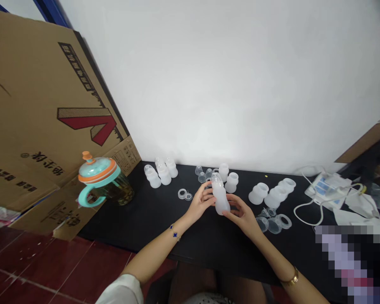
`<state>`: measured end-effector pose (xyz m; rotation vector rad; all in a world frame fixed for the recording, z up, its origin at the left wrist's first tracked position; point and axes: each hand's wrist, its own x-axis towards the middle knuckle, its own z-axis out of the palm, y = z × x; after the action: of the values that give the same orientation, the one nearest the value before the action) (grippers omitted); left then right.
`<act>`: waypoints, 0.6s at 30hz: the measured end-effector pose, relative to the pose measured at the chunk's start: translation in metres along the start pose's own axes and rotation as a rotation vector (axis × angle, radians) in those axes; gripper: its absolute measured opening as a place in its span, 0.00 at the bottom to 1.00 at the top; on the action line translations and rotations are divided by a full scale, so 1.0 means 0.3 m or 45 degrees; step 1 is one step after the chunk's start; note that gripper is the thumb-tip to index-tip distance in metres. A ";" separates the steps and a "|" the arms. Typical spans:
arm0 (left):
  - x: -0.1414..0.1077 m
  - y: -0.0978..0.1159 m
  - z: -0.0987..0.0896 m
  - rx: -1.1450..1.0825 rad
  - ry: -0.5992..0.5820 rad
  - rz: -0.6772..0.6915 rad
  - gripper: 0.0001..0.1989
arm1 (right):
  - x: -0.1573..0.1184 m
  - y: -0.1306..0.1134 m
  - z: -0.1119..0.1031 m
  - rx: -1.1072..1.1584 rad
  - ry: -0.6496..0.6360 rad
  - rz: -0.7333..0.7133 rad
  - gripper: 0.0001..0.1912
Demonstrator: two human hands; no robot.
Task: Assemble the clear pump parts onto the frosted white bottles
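Observation:
A frosted white baby bottle [221, 199] with a clear cap is held slightly tilted above the black table. The fingers of my left hand [200, 203] close around its upper part from the left. My right hand [241, 214] grips the lower body from the right. Just behind the bottle stand open bottle bodies [231, 183] and several clear domed caps [202, 177]. A white ring [182, 194] and a small clear part lie left of my left hand. To the right of my right hand are clear discs and a collar ring [284, 221].
Several capped bottles [164, 174] stand at the back left, and wider open bottles [258, 194] at the right. A large teal-handled jug [106, 181] is near the left edge beside cardboard boxes [34, 105]. White cables [320, 207] and papers lie far right. A white wall [234, 84] rises behind.

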<state>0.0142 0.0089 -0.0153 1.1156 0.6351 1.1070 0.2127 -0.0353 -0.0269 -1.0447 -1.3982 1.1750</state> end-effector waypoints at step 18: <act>0.003 0.037 -0.023 0.199 0.171 0.180 0.34 | -0.009 -0.032 0.010 -0.178 -0.006 -0.057 0.27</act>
<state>0.0046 0.0127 -0.0073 1.2420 0.7677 1.2783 0.2100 -0.0399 -0.0180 -1.1020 -1.5170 1.0597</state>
